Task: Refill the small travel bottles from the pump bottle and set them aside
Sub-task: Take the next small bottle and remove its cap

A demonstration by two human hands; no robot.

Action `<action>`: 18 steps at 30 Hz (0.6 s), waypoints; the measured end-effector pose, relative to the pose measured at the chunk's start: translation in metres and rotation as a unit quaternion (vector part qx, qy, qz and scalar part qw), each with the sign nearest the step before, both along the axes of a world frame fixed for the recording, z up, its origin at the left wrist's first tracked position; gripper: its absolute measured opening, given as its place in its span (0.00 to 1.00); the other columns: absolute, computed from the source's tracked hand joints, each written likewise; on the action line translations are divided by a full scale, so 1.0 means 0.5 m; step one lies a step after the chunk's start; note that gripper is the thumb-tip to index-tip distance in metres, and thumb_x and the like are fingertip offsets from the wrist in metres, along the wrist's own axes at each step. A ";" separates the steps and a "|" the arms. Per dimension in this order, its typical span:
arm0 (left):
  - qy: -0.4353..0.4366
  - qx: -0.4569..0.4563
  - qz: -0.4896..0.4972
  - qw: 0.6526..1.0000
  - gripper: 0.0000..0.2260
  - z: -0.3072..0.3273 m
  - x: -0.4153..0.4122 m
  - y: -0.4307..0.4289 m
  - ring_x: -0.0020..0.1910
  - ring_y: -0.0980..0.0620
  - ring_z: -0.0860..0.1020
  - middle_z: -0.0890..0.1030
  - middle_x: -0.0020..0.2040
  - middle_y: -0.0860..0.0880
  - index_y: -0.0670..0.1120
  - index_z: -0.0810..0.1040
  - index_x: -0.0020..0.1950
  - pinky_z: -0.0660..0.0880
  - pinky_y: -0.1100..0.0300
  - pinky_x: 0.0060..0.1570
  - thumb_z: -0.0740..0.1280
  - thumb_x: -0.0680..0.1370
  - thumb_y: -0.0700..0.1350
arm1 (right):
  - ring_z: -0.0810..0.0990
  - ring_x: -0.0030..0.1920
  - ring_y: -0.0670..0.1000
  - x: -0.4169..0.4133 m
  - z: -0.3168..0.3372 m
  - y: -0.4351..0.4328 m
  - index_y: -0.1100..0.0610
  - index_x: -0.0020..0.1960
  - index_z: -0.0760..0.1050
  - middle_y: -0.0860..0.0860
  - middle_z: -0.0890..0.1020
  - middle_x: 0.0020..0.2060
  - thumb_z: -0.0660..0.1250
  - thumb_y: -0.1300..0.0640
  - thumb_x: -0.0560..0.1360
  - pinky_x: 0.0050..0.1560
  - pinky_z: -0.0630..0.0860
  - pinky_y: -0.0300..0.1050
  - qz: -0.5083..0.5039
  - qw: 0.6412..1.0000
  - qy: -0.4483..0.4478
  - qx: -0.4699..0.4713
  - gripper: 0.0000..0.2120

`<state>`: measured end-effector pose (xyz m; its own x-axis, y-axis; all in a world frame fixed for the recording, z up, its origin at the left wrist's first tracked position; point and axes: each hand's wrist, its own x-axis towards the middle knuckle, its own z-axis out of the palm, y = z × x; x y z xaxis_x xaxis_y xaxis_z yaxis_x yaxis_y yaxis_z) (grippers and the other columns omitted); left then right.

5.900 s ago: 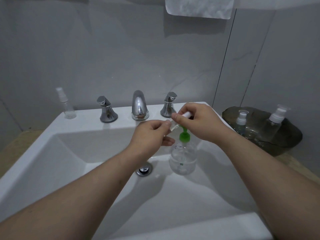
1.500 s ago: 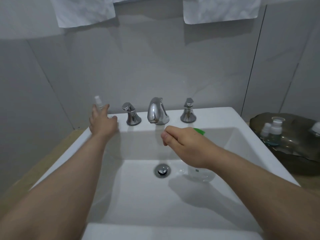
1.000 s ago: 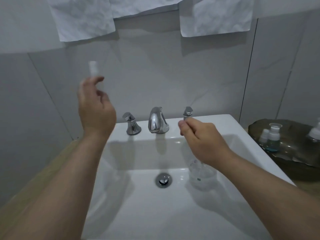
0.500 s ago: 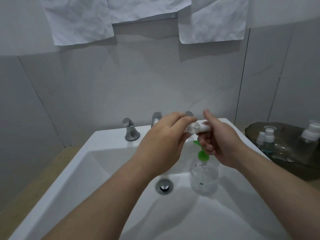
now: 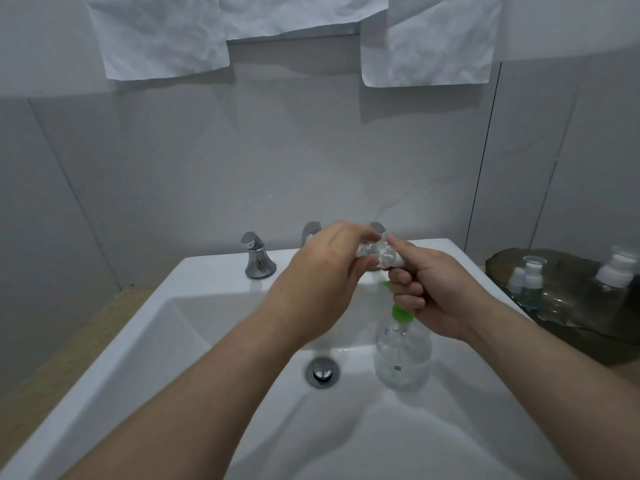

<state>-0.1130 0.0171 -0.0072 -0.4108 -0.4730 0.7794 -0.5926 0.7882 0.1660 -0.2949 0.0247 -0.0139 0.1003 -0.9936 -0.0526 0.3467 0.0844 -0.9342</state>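
A small clear plastic travel bottle [image 5: 372,252] is held on its side in the air, just above the green pump of the pump bottle [image 5: 403,358]. The left hand [image 5: 322,282] wraps its fingers [image 5: 349,231] around the body. The right hand [image 5: 436,292] pinches the white cap end between thumb and forefinger, its other fingers curled in.

The pump bottle is clear and rounded and stands upright in the white sink [image 5: 214,268], just right of the chrome drain [image 5: 322,372]. Faint purple handwriting on its shoulder and a small square mark lower down are too blurred to read.

A chrome tap handle [image 5: 256,258] sits on the back rim. At right, a dark glassy dish [image 5: 571,327] on the beige counter [image 5: 38,368] holds white-capped bottles [image 5: 531,282]. Crumpled white paper sheets [image 5: 162,36] hang on the grey wall.
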 end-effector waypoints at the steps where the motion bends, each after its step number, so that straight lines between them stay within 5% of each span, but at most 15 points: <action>1: 0.005 -0.001 0.005 1.000 0.11 0.001 0.001 0.000 0.47 0.61 0.71 0.75 0.50 0.55 0.41 0.79 0.62 0.69 0.69 0.51 0.66 0.82 0.44 | 0.60 0.23 0.44 0.000 -0.001 -0.001 0.57 0.40 0.74 0.50 0.68 0.28 0.68 0.49 0.80 0.20 0.58 0.35 0.003 1.000 -0.003 -0.008 0.14; 4: 0.043 -0.001 0.023 0.999 0.10 0.006 0.009 -0.002 0.46 0.61 0.71 0.74 0.49 0.56 0.40 0.80 0.61 0.64 0.80 0.53 0.68 0.81 0.41 | 0.74 0.32 0.47 -0.002 0.002 0.000 0.59 0.52 0.76 0.56 0.77 0.38 0.72 0.61 0.75 0.30 0.73 0.38 0.026 0.997 -0.050 -0.058 0.07; 6: 0.068 0.002 0.031 0.997 0.10 0.015 0.015 -0.003 0.46 0.61 0.71 0.79 0.50 0.52 0.40 0.80 0.61 0.65 0.79 0.52 0.68 0.81 0.42 | 0.80 0.42 0.53 -0.015 0.001 -0.002 0.57 0.58 0.75 0.58 0.79 0.48 0.71 0.69 0.67 0.40 0.77 0.44 0.039 0.991 -0.106 -0.068 0.21; 8: 0.073 -0.001 0.034 0.997 0.11 0.021 0.020 -0.003 0.45 0.60 0.72 0.81 0.51 0.50 0.41 0.80 0.62 0.66 0.76 0.51 0.67 0.81 0.43 | 0.80 0.47 0.58 -0.019 0.005 -0.002 0.55 0.59 0.74 0.59 0.79 0.54 0.67 0.62 0.68 0.42 0.77 0.48 0.036 0.989 -0.128 -0.057 0.19; 10: 0.066 -0.005 0.033 0.997 0.10 0.021 0.019 -0.003 0.44 0.62 0.72 0.79 0.50 0.52 0.41 0.80 0.62 0.66 0.77 0.51 0.68 0.81 0.42 | 0.80 0.41 0.57 -0.016 0.011 -0.002 0.55 0.59 0.75 0.60 0.81 0.54 0.67 0.49 0.77 0.36 0.75 0.47 0.015 0.996 -0.083 -0.030 0.14; 13: 0.056 -0.001 0.027 0.998 0.10 0.012 0.015 -0.003 0.44 0.69 0.72 0.76 0.50 0.54 0.41 0.79 0.62 0.64 0.79 0.50 0.69 0.81 0.40 | 0.75 0.30 0.53 -0.007 0.005 -0.007 0.58 0.62 0.76 0.61 0.82 0.45 0.58 0.35 0.82 0.28 0.70 0.43 0.003 1.000 -0.012 -0.008 0.27; 16: 0.054 0.001 0.022 0.998 0.10 0.009 0.014 -0.005 0.46 0.73 0.71 0.75 0.50 0.55 0.40 0.79 0.62 0.64 0.80 0.50 0.69 0.81 0.39 | 0.76 0.31 0.52 -0.004 0.006 -0.002 0.58 0.64 0.75 0.60 0.81 0.44 0.62 0.56 0.84 0.29 0.71 0.42 -0.005 0.999 -0.017 -0.043 0.11; 18: 0.056 0.001 0.021 0.998 0.10 0.009 0.015 -0.006 0.46 0.73 0.71 0.74 0.50 0.56 0.40 0.79 0.62 0.64 0.80 0.51 0.69 0.81 0.39 | 0.80 0.37 0.55 -0.014 0.007 -0.001 0.56 0.66 0.73 0.59 0.82 0.49 0.60 0.69 0.77 0.35 0.75 0.45 0.000 0.996 -0.067 -0.055 0.20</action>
